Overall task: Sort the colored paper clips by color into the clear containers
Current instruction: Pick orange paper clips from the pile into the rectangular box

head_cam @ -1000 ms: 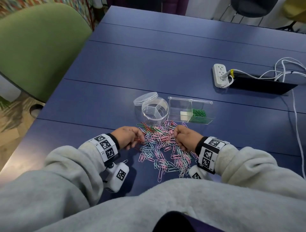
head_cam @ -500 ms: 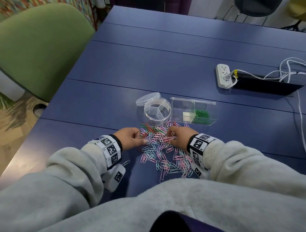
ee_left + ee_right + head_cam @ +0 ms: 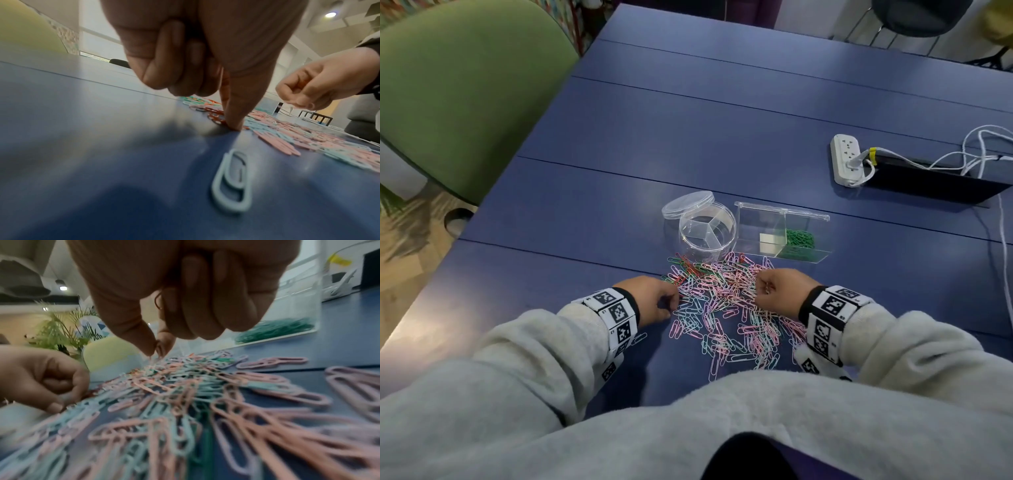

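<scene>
On the table, light, slick, tangling clips want single fingertip pinches. Left hand presses red ones, forefinger out; right hand pinches, contents unclear.

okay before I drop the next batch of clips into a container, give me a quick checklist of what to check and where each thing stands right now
1. Round container open, lid off: ok.
2. Its divided sections free of clips: ok, all look bare.
3. Rectangular box open, green clips in its right section only: ok.
4. Left hand has a clip secured: not ok; its thumb tip presses down at the red clips on the table, nothing lifted.
5. Right hand holds one colour only: cannot tell; fingers are curled and the contents are hidden.
6. Mixed pile cleared of stray greens: not ok, a few remain.
</scene>
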The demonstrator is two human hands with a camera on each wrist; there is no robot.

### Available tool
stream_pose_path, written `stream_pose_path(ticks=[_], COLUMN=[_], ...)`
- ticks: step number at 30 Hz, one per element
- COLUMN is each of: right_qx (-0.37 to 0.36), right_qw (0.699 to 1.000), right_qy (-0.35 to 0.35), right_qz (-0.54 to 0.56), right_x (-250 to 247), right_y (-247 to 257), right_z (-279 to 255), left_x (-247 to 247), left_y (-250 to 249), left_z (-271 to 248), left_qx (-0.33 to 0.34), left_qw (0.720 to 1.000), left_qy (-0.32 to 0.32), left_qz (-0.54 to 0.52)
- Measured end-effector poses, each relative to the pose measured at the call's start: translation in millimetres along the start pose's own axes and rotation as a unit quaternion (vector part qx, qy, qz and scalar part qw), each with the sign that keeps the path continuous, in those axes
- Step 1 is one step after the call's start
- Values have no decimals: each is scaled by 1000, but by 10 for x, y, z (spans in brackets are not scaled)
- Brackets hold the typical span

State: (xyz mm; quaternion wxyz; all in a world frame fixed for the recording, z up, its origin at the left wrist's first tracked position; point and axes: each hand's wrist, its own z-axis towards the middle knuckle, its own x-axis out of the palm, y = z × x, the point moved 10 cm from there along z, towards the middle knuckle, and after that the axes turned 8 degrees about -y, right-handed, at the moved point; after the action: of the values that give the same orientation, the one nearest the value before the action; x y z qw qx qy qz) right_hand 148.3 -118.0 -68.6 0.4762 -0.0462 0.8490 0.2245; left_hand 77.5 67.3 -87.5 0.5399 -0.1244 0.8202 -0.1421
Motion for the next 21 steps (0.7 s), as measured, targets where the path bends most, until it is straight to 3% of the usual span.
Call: stream_pose_path(ticks=[3, 8, 11, 16, 21], right_qx=[12, -14, -33, -44, -31], right_qw=[998, 999, 998, 995, 999], right_qy=[37, -3, 13, 20, -6], right_qz=[-47, -39, -57, -86, -23], right_x=[76, 88, 150, 203, 132], right_y=[-106, 145, 315, 378, 259], right_z=[-64, 31, 115, 184, 140], left_x=[64, 95, 111, 23, -92], left_y=[41, 7, -6, 183, 311], left_z=[38, 60, 34, -4, -16], left_qx=[-5, 6, 7, -69, -119], left_qw=[1000, 999, 999, 994, 975], left_qy=[13, 38, 35, 6, -39], left_qz=[-4, 4, 8, -80, -183])
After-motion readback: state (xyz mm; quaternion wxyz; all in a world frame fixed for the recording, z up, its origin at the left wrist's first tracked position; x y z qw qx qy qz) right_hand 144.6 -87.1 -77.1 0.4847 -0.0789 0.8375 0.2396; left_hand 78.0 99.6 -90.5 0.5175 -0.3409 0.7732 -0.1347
